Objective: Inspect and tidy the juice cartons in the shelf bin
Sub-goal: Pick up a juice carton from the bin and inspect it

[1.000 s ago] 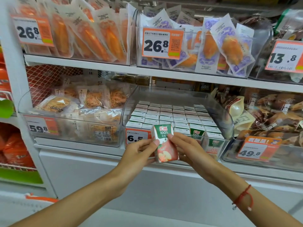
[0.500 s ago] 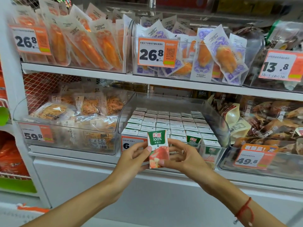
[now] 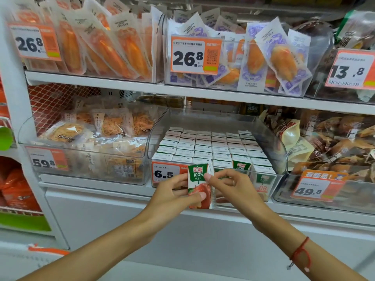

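both hands hold one juice carton (image 3: pixel 199 185) upright just in front of the clear bin's (image 3: pixel 280 151) front edge. the left hand (image 3: pixel 174 191) grips its left side, thumb across the front; the right hand (image 3: pixel 229 187) pinches its upper right edge. the other cartons (image 3: pixel 211 147) stand packed in rows inside the bin.

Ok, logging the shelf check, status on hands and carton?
Both hands, left and right, hold one juice carton upright before the bin. Bin rows packed, front gap open. Nothing in the way.

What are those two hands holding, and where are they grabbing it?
One apple juice carton. The left hand pinches its left edge and lower front; the right hand pinches its upper right edge.
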